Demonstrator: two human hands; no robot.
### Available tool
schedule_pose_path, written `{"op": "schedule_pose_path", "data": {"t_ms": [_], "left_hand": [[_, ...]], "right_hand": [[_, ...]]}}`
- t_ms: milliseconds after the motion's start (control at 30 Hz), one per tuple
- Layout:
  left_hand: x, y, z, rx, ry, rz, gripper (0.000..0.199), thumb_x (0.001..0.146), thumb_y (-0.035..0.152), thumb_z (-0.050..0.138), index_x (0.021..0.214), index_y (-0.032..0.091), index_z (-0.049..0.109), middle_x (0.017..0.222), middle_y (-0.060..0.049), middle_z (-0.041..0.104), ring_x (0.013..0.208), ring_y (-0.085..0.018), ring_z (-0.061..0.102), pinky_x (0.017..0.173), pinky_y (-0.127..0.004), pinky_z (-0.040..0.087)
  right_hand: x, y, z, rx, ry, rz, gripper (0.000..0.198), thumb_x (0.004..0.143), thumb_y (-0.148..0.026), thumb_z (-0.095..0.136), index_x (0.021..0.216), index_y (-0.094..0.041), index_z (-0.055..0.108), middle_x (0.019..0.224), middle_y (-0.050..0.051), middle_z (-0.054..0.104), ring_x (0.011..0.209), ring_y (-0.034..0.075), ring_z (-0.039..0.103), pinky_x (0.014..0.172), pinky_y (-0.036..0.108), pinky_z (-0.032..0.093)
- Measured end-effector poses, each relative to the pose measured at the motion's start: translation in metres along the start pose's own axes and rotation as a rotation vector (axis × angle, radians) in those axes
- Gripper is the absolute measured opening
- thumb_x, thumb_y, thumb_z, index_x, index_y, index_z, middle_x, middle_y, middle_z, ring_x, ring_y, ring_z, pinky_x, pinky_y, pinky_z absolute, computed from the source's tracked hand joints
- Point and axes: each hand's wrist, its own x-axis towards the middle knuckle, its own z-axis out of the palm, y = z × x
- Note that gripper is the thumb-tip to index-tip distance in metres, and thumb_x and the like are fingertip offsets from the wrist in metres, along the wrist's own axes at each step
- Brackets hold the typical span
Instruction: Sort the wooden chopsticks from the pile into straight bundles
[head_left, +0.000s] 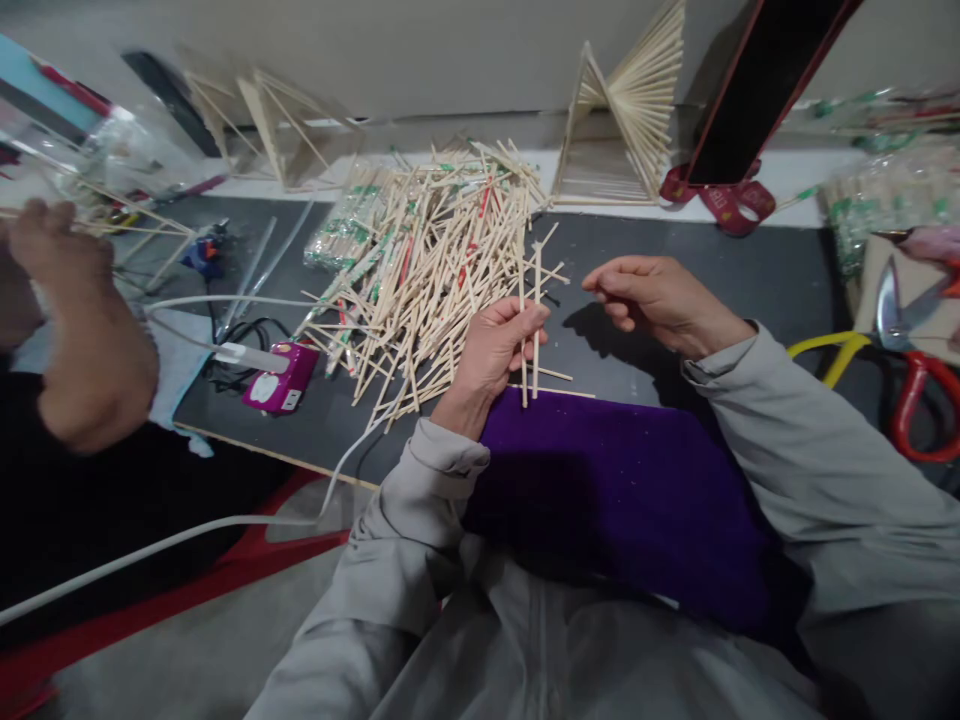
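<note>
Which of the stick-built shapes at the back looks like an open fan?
The right one, the fan-shaped stick frame standing behind the stick pile. Its sticks spread out closely like fan ribs. The left stick frame is only a bare outline of a few sticks.

1. We have one view, from a camera worn on the head.
2. We look forward and steeply down, close over our own left hand [495, 345] and right hand [660, 300].
3. The dark table [750, 270] fills the middle, with the wall behind it.
</note>
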Motion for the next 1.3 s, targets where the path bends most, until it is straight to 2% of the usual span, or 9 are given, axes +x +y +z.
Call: {"op": "schedule_pose_path", "data": {"t_ms": [200,300,433,533,667,833,1033,1167,1300], "left_hand": [[-0.006,-0.001,0.008,0.097,-0.101,-0.136,0.025,0.071,0.038,0.079,0.077,0.016,0.069,0.055,0.003,0.062,0.036,-0.001,0.042,0.034,-0.016,0.019],[-0.009,-0.002,0.010,0.131,-0.155,-0.167,0.026,0.072,0.039,0.078,0.078,0.015,0.071,0.055,0.002,0.063,0.036,-0.002,0.043,0.035,-0.016,0.022],[-0.010,-0.005,0.013,0.153,-0.190,-0.185,0.027,0.076,0.040,0.076,0.080,0.014,0.070,0.059,0.001,0.065,0.039,-0.001,0.045,0.036,-0.016,0.024],[-0.011,-0.006,0.014,0.157,-0.165,-0.189,0.026,0.076,0.039,0.075,0.080,0.015,0.067,0.057,0.003,0.064,0.037,-0.001,0.043,0.036,-0.015,0.022],[-0.011,-0.007,0.015,0.166,-0.141,-0.202,0.025,0.075,0.036,0.077,0.079,0.017,0.060,0.054,0.005,0.062,0.035,-0.001,0.041,0.036,-0.015,0.023],[-0.012,-0.011,0.018,0.213,-0.128,-0.167,0.023,0.076,0.035,0.075,0.079,0.018,0.060,0.055,0.005,0.061,0.039,-0.003,0.046,0.040,-0.015,0.031],[-0.014,-0.017,0.020,0.399,-0.082,-0.065,0.019,0.078,0.034,0.072,0.078,0.018,0.062,0.055,0.003,0.062,0.042,-0.006,0.051,0.043,-0.017,0.037],[-0.015,-0.015,0.021,0.429,-0.091,-0.040,0.017,0.080,0.033,0.070,0.077,0.018,0.061,0.055,0.003,0.062,0.040,-0.005,0.049,0.042,-0.017,0.035],[-0.016,-0.010,0.021,0.279,-0.155,-0.102,0.020,0.081,0.035,0.071,0.079,0.017,0.061,0.056,0.003,0.063,0.039,-0.004,0.048,0.038,-0.016,0.030]], "right_hand": [[0.002,0.007,0.004,0.171,-0.067,-0.033,0.017,0.092,-0.027,0.066,0.097,-0.012,0.073,0.080,0.003,0.060,0.056,0.006,0.052,0.046,0.019,0.045],[0.002,0.009,0.003,0.187,-0.135,-0.050,0.022,0.088,-0.031,0.072,0.101,-0.013,0.073,0.075,0.001,0.059,0.057,0.007,0.052,0.047,0.018,0.045],[0.002,0.008,0.004,0.058,-0.115,-0.084,0.018,0.084,-0.026,0.076,0.094,-0.011,0.074,0.061,-0.002,0.055,0.052,0.006,0.049,0.043,0.016,0.041],[0.001,0.007,0.008,-0.042,-0.042,-0.112,0.013,0.085,-0.023,0.075,0.087,-0.010,0.073,0.062,-0.001,0.057,0.050,0.006,0.049,0.040,0.017,0.039],[0.001,0.007,0.011,-0.129,-0.067,-0.109,0.008,0.087,-0.017,0.069,0.086,-0.011,0.073,0.065,0.000,0.059,0.049,0.006,0.050,0.041,0.019,0.042],[0.000,0.007,0.009,-0.331,-0.025,-0.133,0.014,0.088,-0.010,0.060,0.082,-0.014,0.072,0.058,-0.001,0.058,0.042,0.006,0.046,0.038,0.019,0.034],[-0.003,0.006,0.016,-0.391,0.056,-0.101,0.017,0.082,-0.005,0.057,0.074,-0.014,0.069,0.046,-0.004,0.049,0.035,0.006,0.043,0.036,0.020,0.029],[-0.004,0.006,0.021,-0.310,0.103,-0.049,0.019,0.080,-0.004,0.054,0.071,-0.015,0.067,0.048,-0.003,0.047,0.035,0.006,0.040,0.034,0.020,0.029],[-0.007,0.004,0.022,-0.036,-0.019,-0.003,0.015,0.082,-0.007,0.055,0.074,-0.014,0.065,0.055,-0.003,0.043,0.042,0.006,0.034,0.037,0.019,0.032]]}}
